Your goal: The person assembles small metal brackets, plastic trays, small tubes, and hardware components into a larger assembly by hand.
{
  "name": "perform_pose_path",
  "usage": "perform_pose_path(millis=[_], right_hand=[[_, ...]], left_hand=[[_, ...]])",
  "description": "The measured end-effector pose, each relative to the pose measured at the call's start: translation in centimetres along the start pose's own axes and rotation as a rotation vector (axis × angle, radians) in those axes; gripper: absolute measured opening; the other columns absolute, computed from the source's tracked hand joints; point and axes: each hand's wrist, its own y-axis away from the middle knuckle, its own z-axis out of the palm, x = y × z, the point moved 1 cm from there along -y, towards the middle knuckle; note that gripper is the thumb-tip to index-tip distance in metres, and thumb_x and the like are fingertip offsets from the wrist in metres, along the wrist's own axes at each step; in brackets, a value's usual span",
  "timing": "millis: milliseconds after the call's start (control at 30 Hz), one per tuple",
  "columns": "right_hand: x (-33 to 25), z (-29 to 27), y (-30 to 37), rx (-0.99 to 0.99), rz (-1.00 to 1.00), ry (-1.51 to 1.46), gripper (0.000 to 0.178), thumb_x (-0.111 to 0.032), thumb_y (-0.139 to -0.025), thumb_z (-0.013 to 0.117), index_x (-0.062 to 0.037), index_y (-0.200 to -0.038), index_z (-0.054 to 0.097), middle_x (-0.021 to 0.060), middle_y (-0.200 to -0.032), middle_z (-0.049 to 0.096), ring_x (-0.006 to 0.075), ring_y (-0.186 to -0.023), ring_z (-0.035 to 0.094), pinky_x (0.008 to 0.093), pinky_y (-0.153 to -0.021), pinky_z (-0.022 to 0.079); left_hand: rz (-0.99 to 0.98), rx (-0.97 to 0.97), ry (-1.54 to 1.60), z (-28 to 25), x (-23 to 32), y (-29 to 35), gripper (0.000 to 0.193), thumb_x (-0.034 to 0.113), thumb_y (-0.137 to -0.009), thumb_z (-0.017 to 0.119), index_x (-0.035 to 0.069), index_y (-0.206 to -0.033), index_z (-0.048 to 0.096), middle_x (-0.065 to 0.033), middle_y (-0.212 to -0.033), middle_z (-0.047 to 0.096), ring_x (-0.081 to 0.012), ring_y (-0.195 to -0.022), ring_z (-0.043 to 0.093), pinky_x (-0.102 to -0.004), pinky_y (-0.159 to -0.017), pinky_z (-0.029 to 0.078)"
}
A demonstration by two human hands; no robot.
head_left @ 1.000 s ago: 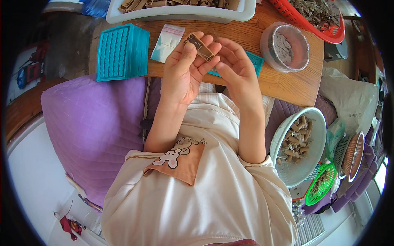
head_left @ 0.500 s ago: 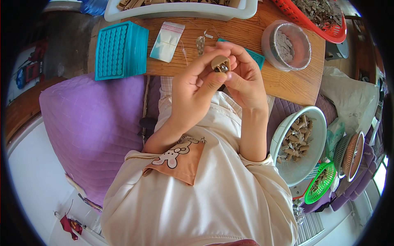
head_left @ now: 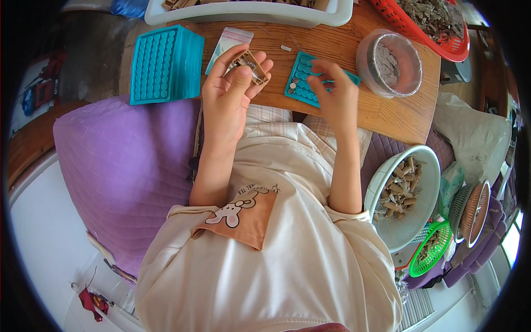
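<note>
In my left hand (head_left: pixel 232 83) I hold a small tan plastic casing (head_left: pixel 251 67) between thumb and fingers, its hollow side showing. My right hand (head_left: pixel 336 91) is over a teal tray (head_left: pixel 303 95) of round pockets on the wooden table. Its thumb and index finger are apart above the pockets, and I see nothing between them. A few small round pieces (head_left: pixel 293 86), pale and dark, sit in pockets at the tray's left side. My right hand covers part of the tray.
Stacked teal trays (head_left: pixel 166 66) and a clear plastic bag (head_left: pixel 227 41) lie to the left. A white bin (head_left: pixel 249 15) stands at the back, a clear tub (head_left: pixel 406 63) and red basket (head_left: pixel 409 27) to the right. Lower right, a pale basin (head_left: pixel 381 227) holds tan pieces.
My hands have parted. The left has moved left and up with the tan casing, now turned with its hollow showing; the right has let go and moved over the teal tray.
</note>
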Motion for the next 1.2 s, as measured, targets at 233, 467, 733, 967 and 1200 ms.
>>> perform_pose_path(millis=[233,467,733,967,1200], right_hand=[[1.9,2.5,-0.1,-0.008,-0.410,0.582,0.024,-0.006,-0.067,0.061,-0.0070,-0.091,0.056,0.0066,-0.074,0.058,0.0227,-0.069,0.054,0.0322,-0.058,0.045],[-1.0,2.9,0.9,0.212,-0.241,0.046,0.018,0.001,-0.065,0.061,-0.0049,-0.082,0.057,0.0068,-0.076,0.061,0.0207,-0.070,0.059,0.0278,-0.056,0.047],[-3.7,3.2,1.2,0.134,-0.700,0.201,0.017,0.004,-0.066,0.059,-0.0028,-0.081,0.058,0.0078,-0.078,0.061,0.0222,-0.075,0.060,0.0289,-0.062,0.048],[-0.9,2.5,1.1,0.087,-0.337,0.136,0.026,0.001,-0.067,0.059,-0.0061,-0.091,0.056,0.0082,-0.082,0.060,0.0228,-0.075,0.058,0.0304,-0.062,0.047],[2.1,2.6,0.9,-0.067,-0.428,0.606,0.025,-0.001,-0.065,0.061,-0.0071,-0.089,0.057,0.0072,-0.075,0.059,0.0213,-0.075,0.057,0.0295,-0.058,0.046]], left_hand=[[-0.159,-0.008,0.074,-0.8,-1.2,0.0,0.035,0.013,-0.082,0.051,0.000,-0.114,0.043,-0.0152,-0.101,0.054,-0.0243,-0.093,0.055,-0.0328,-0.078,0.048],[-0.272,-0.128,-0.040,-1.5,-1.5,0.3,0.039,0.017,-0.082,0.053,0.000,-0.115,0.042,-0.0129,-0.098,0.055,-0.0201,-0.083,0.059,-0.0274,-0.068,0.052],[-0.304,-0.106,-0.084,-1.6,-2.3,0.4,0.033,0.014,-0.083,0.050,-0.001,-0.111,0.045,-0.0089,-0.095,0.056,-0.0145,-0.077,0.059,-0.0268,-0.066,0.052],[-0.343,-0.084,-0.130,-2.5,-2.5,0.5,0.025,0.012,-0.083,0.044,-0.001,-0.105,0.048,-0.0127,-0.089,0.058,-0.0168,-0.075,0.060,-0.0258,-0.063,0.050],[-0.358,-0.087,-0.136,-2.6,-2.2,0.5,0.025,0.011,-0.084,0.042,-0.001,-0.105,0.048,-0.0134,-0.090,0.058,-0.0182,-0.076,0.060,-0.0254,-0.064,0.050]])
